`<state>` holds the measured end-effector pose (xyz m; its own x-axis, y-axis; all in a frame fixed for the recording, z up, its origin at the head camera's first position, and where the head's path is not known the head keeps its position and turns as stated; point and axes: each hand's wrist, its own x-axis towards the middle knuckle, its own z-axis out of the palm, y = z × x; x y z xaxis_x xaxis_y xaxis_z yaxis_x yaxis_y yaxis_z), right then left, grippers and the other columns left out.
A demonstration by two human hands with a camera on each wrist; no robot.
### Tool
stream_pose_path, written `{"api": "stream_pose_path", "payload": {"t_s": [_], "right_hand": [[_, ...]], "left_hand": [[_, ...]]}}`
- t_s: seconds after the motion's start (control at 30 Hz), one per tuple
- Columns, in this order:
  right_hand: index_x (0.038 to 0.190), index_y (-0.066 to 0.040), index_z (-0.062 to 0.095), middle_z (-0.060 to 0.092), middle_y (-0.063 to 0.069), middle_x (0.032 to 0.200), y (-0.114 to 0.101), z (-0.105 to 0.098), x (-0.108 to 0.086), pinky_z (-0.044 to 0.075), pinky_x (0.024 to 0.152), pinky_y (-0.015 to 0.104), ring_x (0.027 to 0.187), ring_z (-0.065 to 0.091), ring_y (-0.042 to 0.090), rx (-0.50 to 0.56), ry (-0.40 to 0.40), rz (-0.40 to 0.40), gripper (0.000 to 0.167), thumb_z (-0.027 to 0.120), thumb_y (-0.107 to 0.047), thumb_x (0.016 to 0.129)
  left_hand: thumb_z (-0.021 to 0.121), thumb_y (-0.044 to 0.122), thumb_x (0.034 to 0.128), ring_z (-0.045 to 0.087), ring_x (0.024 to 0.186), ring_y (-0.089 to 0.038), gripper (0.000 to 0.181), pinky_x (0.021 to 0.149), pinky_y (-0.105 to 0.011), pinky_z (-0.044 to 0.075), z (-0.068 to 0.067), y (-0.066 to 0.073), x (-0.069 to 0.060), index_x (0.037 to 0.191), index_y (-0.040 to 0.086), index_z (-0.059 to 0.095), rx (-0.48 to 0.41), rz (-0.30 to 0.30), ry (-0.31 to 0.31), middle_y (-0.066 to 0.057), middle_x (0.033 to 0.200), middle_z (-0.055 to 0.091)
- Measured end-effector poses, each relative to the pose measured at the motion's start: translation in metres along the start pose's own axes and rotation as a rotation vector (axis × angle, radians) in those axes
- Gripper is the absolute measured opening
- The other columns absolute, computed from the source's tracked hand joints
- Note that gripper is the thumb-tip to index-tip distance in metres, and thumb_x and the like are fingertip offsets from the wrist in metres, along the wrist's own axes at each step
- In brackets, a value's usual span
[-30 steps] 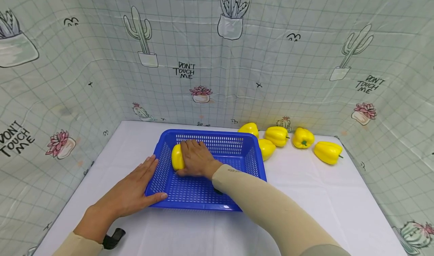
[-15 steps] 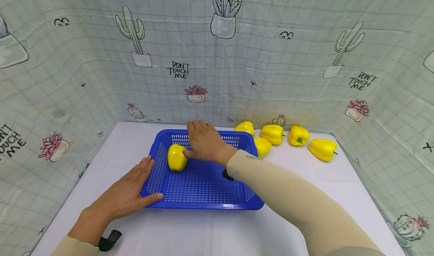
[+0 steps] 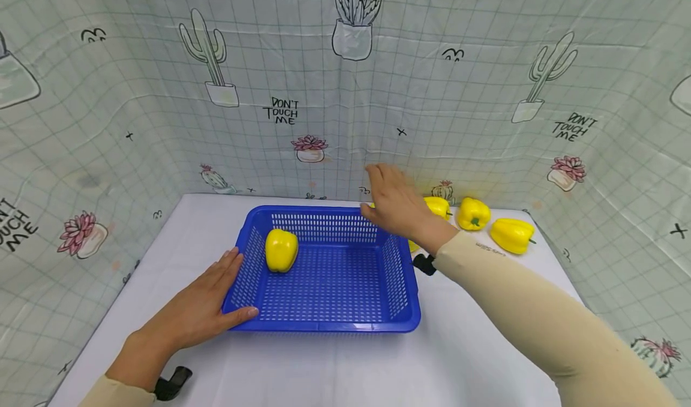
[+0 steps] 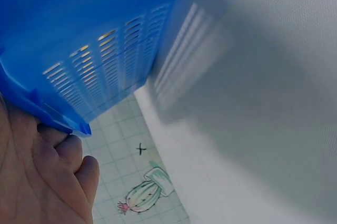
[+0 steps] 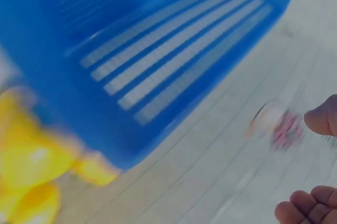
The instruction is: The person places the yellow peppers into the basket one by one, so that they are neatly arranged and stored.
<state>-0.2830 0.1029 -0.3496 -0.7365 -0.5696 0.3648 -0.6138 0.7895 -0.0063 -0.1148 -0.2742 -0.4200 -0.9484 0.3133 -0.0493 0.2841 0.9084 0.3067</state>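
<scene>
Basket direction: the blue basket point(image 3: 324, 326) sits on the table with its long axis running left to right, long side facing the person, pretty much square-on.
Pepper direction: the yellow pepper point(image 3: 281, 250) is inside the basket, over by the left wall. Long axis goes roughly near-to-far, lobed end towards the person.
Loose peppers: right of the basket, by the back wall. The front-facing pepper point(image 3: 474, 214) aims its green stem at the person; the end pepper point(image 3: 511, 235) lies sideways, stem to the right. More yellow is half hidden behind the right hand.
Looks: basket's plastic with slotted walls and a meshy floor; peppers are glossy, bright yellow, kinda chunky.
Left hand: left hand point(image 3: 207, 302) is flat-ish against the basket's left side, fingers straight, thumb on the near rim.
Right hand: right hand point(image 3: 398, 200) is up at the basket's far right corner, thumb spread from the fingers, nothing in it. Wrist cam's blurry there.
Surface: white tablecloth point(image 3: 475, 335), few soft creases.
Room: grid-print curtain point(image 3: 345, 95) on three sides, potted cacti and "DON'T TOUCH ME" lettering.
</scene>
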Motion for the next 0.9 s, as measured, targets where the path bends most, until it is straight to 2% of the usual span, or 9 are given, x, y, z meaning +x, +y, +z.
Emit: {"api": "stream_pose_path", "payload": {"t_s": [0.1, 0.17, 0.23, 0.33, 0.47, 0.57, 0.73, 0.9], "right_hand": [[0.143, 0.01, 0.047, 0.058, 0.029, 0.135, 0.031, 0.003, -0.021, 0.051, 0.106, 0.058, 0.122, 0.058, 0.046, -0.02, 0.048, 0.035, 0.064, 0.07, -0.027, 0.096], [0.143, 0.01, 0.049, 0.058, 0.03, 0.137, 0.051, 0.008, -0.036, 0.05, 0.106, 0.06, 0.123, 0.057, 0.047, -0.029, 0.049, 0.071, 0.061, 0.068, -0.024, 0.096], [0.144, 0.01, 0.048, 0.056, 0.03, 0.14, 0.067, 0.014, -0.05, 0.048, 0.109, 0.062, 0.127, 0.055, 0.047, -0.036, 0.007, 0.108, 0.061, 0.067, -0.022, 0.096], [0.149, 0.009, 0.043, 0.051, 0.03, 0.147, 0.084, 0.027, -0.068, 0.042, 0.117, 0.063, 0.136, 0.05, 0.047, -0.042, -0.114, 0.131, 0.067, 0.069, -0.021, 0.094], [0.157, 0.005, 0.035, 0.042, 0.028, 0.159, 0.094, 0.048, -0.083, 0.036, 0.124, 0.062, 0.147, 0.043, 0.046, -0.041, -0.29, 0.115, 0.082, 0.076, -0.024, 0.092], [0.16, 0.002, 0.033, 0.038, 0.026, 0.163, 0.097, 0.061, -0.089, 0.033, 0.125, 0.062, 0.152, 0.039, 0.044, -0.009, -0.366, 0.108, 0.085, 0.077, -0.022, 0.091], [0.157, 0.002, 0.036, 0.042, 0.026, 0.162, 0.099, 0.075, -0.095, 0.033, 0.125, 0.062, 0.151, 0.04, 0.044, 0.034, -0.382, 0.108, 0.078, 0.075, -0.017, 0.093], [0.15, 0.003, 0.044, 0.053, 0.026, 0.149, 0.101, 0.08, -0.103, 0.041, 0.119, 0.063, 0.14, 0.051, 0.044, 0.001, -0.319, 0.141, 0.071, 0.078, -0.022, 0.094]], "left_hand": [[0.058, 0.075, 0.0947, 0.024, 0.159, -0.046, 0.11, 0.125, -0.064, 0.029, -0.001, 0.0, 0.0, 0.167, 0.0, 0.021, -0.002, 0.002, 0.0, -0.021, 0.176, 0.017], [0.058, 0.075, 0.0948, 0.025, 0.159, -0.046, 0.111, 0.125, -0.064, 0.029, -0.001, 0.001, 0.0, 0.167, 0.0, 0.02, -0.001, 0.001, -0.001, -0.022, 0.176, 0.017], [0.058, 0.074, 0.0948, 0.025, 0.159, -0.046, 0.111, 0.125, -0.065, 0.03, -0.002, 0.001, 0.0, 0.167, 0.0, 0.02, 0.001, 0.0, -0.002, -0.022, 0.175, 0.017], [0.058, 0.075, 0.0946, 0.025, 0.158, -0.047, 0.111, 0.125, -0.065, 0.03, -0.003, 0.001, 0.0, 0.167, 0.0, 0.02, 0.005, -0.007, -0.006, -0.022, 0.175, 0.017], [0.059, 0.074, 0.0947, 0.026, 0.158, -0.047, 0.111, 0.124, -0.065, 0.03, -0.003, 0.001, 0.001, 0.167, 0.0, 0.02, 0.008, -0.01, -0.007, -0.022, 0.175, 0.017], [0.059, 0.074, 0.0948, 0.026, 0.158, -0.047, 0.111, 0.124, -0.065, 0.03, -0.002, 0.002, 0.001, 0.167, 0.0, 0.02, 0.008, -0.007, -0.006, -0.023, 0.175, 0.017], [0.058, 0.074, 0.095, 0.025, 0.159, -0.047, 0.11, 0.125, -0.065, 0.03, -0.001, 0.002, 0.0, 0.168, 0.001, 0.019, -0.002, -0.008, -0.005, -0.021, 0.176, 0.016], [0.059, 0.074, 0.0951, 0.025, 0.159, -0.046, 0.11, 0.124, -0.065, 0.03, -0.001, 0.002, 0.0, 0.168, 0.002, 0.019, 0.0, -0.012, -0.007, -0.02, 0.176, 0.016]]}}
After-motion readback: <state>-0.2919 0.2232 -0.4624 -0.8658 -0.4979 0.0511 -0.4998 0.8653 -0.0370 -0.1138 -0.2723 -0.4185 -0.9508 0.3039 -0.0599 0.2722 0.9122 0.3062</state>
